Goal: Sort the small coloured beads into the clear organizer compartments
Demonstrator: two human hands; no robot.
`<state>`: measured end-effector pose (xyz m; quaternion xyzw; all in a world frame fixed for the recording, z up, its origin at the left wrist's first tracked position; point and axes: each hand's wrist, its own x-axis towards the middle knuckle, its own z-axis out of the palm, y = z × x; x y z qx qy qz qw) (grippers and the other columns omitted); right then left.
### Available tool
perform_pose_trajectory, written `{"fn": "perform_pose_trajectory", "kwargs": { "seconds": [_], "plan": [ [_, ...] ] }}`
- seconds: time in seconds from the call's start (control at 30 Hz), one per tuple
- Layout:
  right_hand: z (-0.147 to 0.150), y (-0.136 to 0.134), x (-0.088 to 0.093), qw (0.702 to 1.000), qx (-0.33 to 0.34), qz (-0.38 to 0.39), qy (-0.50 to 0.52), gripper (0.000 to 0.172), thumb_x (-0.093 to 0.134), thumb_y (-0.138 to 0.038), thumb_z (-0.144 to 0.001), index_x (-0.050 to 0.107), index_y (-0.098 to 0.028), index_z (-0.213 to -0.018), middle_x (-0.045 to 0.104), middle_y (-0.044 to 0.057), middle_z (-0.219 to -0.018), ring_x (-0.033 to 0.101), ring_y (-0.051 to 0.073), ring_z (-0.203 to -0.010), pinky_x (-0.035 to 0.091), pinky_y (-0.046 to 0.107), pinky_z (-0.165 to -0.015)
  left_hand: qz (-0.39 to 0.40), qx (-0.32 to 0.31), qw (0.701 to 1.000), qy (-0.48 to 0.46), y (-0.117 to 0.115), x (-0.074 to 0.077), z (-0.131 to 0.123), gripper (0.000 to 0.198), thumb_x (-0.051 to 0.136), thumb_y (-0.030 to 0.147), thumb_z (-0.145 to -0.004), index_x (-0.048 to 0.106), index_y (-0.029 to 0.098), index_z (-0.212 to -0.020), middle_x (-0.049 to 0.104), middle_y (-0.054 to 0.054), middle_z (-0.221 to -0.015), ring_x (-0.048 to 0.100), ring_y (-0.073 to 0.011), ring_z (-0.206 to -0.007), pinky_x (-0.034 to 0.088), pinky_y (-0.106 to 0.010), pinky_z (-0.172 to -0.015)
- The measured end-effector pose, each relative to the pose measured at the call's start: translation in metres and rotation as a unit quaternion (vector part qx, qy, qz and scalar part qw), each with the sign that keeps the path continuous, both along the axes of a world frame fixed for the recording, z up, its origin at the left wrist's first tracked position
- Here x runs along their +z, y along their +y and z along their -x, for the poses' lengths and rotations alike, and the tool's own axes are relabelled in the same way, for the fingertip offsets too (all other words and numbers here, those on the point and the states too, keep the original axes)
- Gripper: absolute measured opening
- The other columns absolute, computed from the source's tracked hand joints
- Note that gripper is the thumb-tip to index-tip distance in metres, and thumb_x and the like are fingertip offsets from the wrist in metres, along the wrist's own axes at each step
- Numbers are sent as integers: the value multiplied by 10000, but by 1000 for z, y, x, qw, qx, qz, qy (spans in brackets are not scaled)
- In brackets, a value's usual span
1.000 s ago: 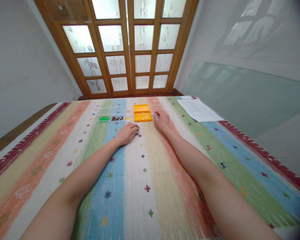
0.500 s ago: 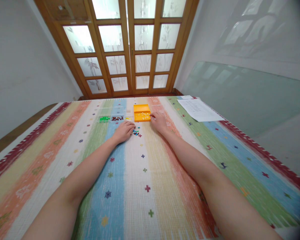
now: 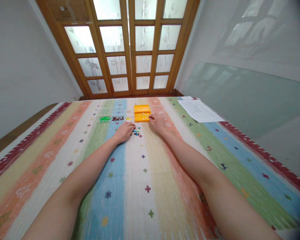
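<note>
My left hand (image 3: 126, 131) rests on the striped tablecloth with its fingers bent and close together. Beside its fingertips lies a little cluster of blue, green and dark small pieces (image 3: 136, 133); whatever the fingers hold is hidden. An open yellow box (image 3: 142, 108) stands beyond the hands, with small white pieces (image 3: 145, 115) in its near half. At the box's right edge is my right hand (image 3: 158, 123), thumb and fingers closed in a pinch. Anything between those fingertips is too small to make out.
Left of the yellow box stand clear compartments holding green pieces (image 3: 105, 118), dark red pieces (image 3: 117, 118) and a few yellow pieces (image 3: 128, 119). A printed paper sheet (image 3: 198, 111) lies at the table's far right. Wooden glazed doors (image 3: 131, 53) rise behind the table.
My right hand has shifted slightly left along the box's edge. My left hand stays almost still by the small pieces.
</note>
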<state>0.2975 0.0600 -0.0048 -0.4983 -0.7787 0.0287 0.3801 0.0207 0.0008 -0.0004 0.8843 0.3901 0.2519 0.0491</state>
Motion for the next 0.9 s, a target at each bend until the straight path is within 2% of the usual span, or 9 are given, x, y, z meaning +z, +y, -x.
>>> {"fn": "perform_pose_trajectory", "kwargs": {
  "seconds": [0.27, 0.7, 0.8, 0.9],
  "plan": [
    [0, 0, -1, 1000, 4, 4, -4, 212, 567, -149, -962, 748, -178, -1068, 718, 102, -1089, 624, 252, -1028, 448, 357, -935, 14, 10, 1000, -4, 3, -1, 2, 397, 381, 308, -1081, 754, 196, -1156, 717, -106, -1242, 622, -256, -1187, 485, -475, -1103],
    [1, -3, 2, 1000, 0, 8, -17, 218, 549, -175, -960, 754, -180, -1035, 727, 102, -1067, 631, 246, -983, 461, 353, -903, 10, 20, 1000, 10, 3, -2, 2, 390, 397, 305, -1076, 746, 212, -1222, 717, -91, -1290, 605, -259, -1233, 457, -492, -1136],
    [1, -3, 3, 1000, 6, 7, -19, 223, 544, -177, -963, 754, -181, -1035, 724, 99, -1063, 628, 244, -983, 461, 355, -910, -12, 50, 999, -4, 4, 0, 5, 384, 411, 311, -1074, 751, 212, -1221, 708, -96, -1303, 600, -264, -1234, 451, -498, -1138],
    [2, -6, 5, 999, 23, 7, -23, 211, 551, -183, -970, 754, -184, -1027, 723, 98, -1057, 625, 247, -998, 459, 361, -923, -39, 112, 992, -38, 12, 1, 16, 387, 413, 304, -1068, 749, 206, -1233, 698, -105, -1319, 593, -273, -1241, 445, -507, -1143]
  ]
}}
